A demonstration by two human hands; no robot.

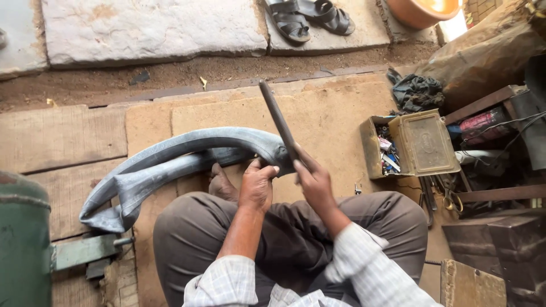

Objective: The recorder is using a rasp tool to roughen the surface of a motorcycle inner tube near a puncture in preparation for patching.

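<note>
Left hand (pixel 257 185) grip closed on the grey rubber inner tube (pixel 170 162), pinching it near its right end, above the knees. Right hand (pixel 314 183) grip wrapped tight around a long dark flat file (pixel 280 123), blade angled up and left, lying against the tube where the left hand holds it. Tube curves left across the wooden floor (pixel 62 136). Open metal toolbox (pixel 418 143) sits right, apart.

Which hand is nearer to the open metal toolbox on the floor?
Right. The right hand, gripping a long dark file, sits just left of the toolbox. The left hand, holding the grey inner tube, is farther left, beyond the right hand.
</note>
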